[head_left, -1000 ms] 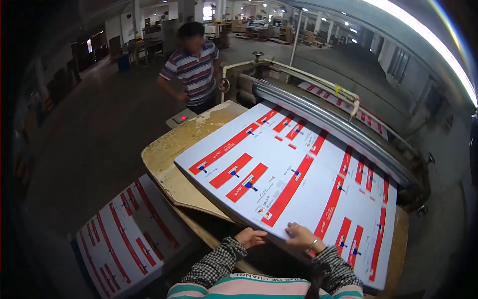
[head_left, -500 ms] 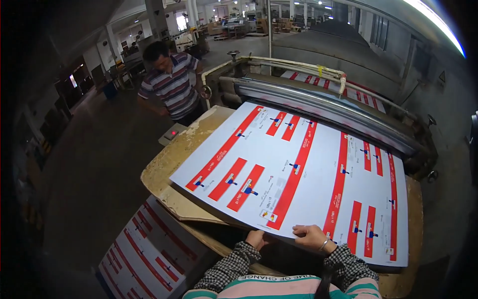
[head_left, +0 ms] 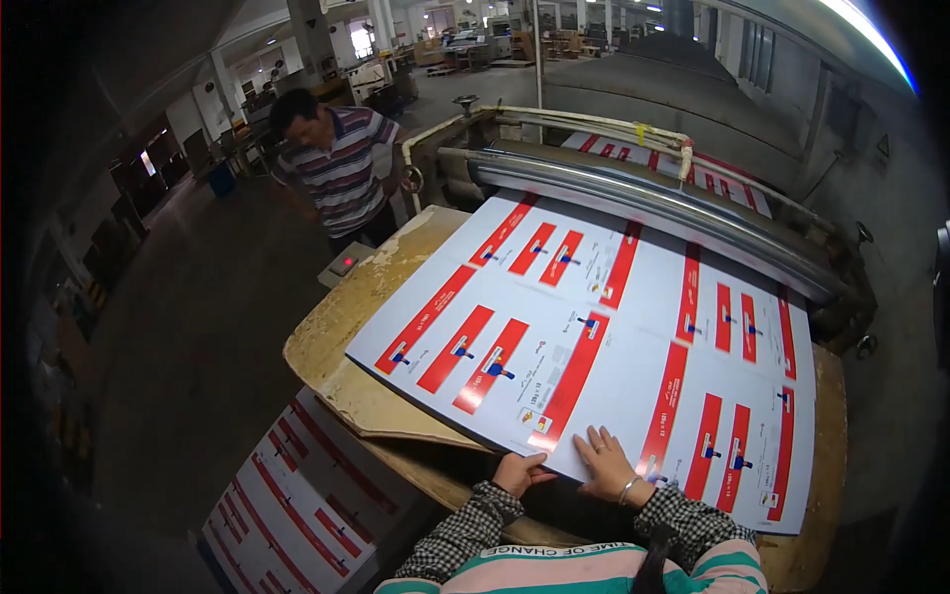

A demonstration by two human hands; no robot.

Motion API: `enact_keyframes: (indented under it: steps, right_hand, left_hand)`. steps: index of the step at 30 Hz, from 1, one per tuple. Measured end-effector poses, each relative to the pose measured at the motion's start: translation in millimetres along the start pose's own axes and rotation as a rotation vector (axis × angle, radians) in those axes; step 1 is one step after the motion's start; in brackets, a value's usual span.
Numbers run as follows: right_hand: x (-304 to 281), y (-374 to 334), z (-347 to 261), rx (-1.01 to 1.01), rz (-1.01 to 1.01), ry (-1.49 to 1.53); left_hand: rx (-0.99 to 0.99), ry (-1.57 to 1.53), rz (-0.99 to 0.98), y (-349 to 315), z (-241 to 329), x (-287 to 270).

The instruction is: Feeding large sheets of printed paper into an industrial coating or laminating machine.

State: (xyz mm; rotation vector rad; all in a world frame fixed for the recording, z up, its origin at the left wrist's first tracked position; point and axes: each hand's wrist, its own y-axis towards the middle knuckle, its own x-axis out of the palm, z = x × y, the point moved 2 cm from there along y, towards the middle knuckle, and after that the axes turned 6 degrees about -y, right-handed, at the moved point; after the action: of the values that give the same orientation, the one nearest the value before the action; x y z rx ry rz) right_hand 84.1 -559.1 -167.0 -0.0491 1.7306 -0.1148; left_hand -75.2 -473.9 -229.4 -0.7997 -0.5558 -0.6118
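Note:
A large white printed sheet with red bands and small blue figures lies on a worn wooden feed table before me. Beyond it, a similar far sheet runs under a long metal roller, with a seam between the two across the middle. At the near edge, my left hand pinches the border, thumb on top and fingers partly hidden below. My right hand, wearing a ring and a bracelet, rests open and flat on the near sheet, just right of the left hand.
A stack of printed sheets sits lower at the left. A person in a striped shirt stands beside the machine, near a box with a red light. Bent pipe and handwheels surround the roller. More printed sheets show behind it.
The far sheet has slid away toward the roller, and a seam now shows across the middle. My right hand has gone from gripping the near edge to lying flat on the sheet.

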Motion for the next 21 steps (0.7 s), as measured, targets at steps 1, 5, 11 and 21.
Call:
enact_keyframes:
  steps: [1, 5, 11, 21]
  right_hand:
    - [2.0, -6.0, 2.7, -0.041, 0.042, 0.073]
    - [-31.3, -6.6, 28.5, -0.070, -0.045, 0.457]
    - [-90.4, -9.6, 14.8, -0.047, 0.099, 0.579]
    - [-19.7, 1.3, 40.6, 0.138, -0.109, 0.729]
  left_hand:
    - [-0.008, -0.013, -0.021, -1.7, -0.6, -0.8]
    - [-0.145, -0.053, -0.134, 7.1, -6.3, -19.3]
    - [-0.009, -0.077, 0.179, 14.4, -4.5, 0.6]
    - [-0.078, -0.028, 0.031, 7.0, 5.4, 5.1]
